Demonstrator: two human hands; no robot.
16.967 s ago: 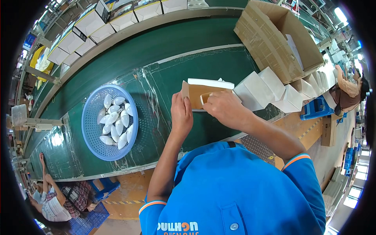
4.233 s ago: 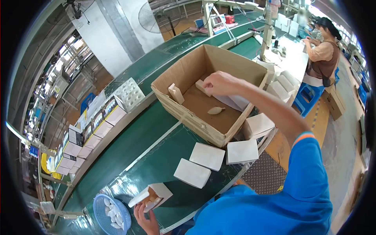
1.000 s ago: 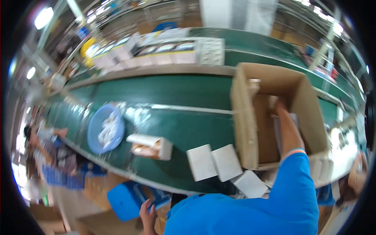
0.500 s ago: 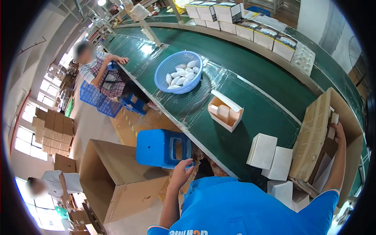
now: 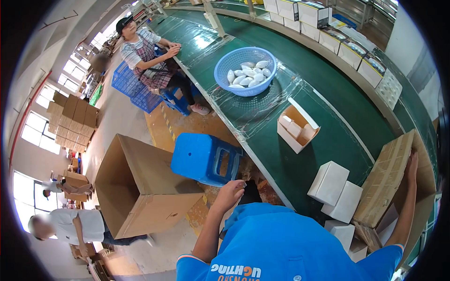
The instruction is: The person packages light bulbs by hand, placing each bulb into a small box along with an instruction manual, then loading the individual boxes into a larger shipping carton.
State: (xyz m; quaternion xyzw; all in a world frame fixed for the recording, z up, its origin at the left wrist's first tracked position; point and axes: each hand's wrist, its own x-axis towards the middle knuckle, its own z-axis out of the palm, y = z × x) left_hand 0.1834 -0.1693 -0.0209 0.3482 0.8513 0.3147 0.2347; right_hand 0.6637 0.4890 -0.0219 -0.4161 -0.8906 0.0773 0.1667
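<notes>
My left hand (image 5: 229, 195) hangs in front of my body beside the blue stool (image 5: 201, 158). Its fingers are curled together, with a tiny greyish bit at the tips that I cannot make out. On the right, my right hand (image 5: 412, 167) reaches inside the open cardboard carton (image 5: 385, 180) on the bench; carton wall and angle hide most of its fingers. Against the carton's near side stand several white boxes (image 5: 329, 181). An open white box (image 5: 297, 127) with cardboard inserts stands farther left on the green bench (image 5: 281, 168).
A blue basket (image 5: 245, 89) of white bulb-shaped pieces sits up the bench. Another person (image 5: 146, 56) sits at its edge; a second person (image 5: 77, 227) stands at lower left. A large open carton (image 5: 159, 210) occupies the floor. Printed boxes (image 5: 349, 54) line the far ledge.
The view has shifted, and my right hand no longer shows the small white piece at its fingers. My left fingers have curled in. The seated person has raised their head.
</notes>
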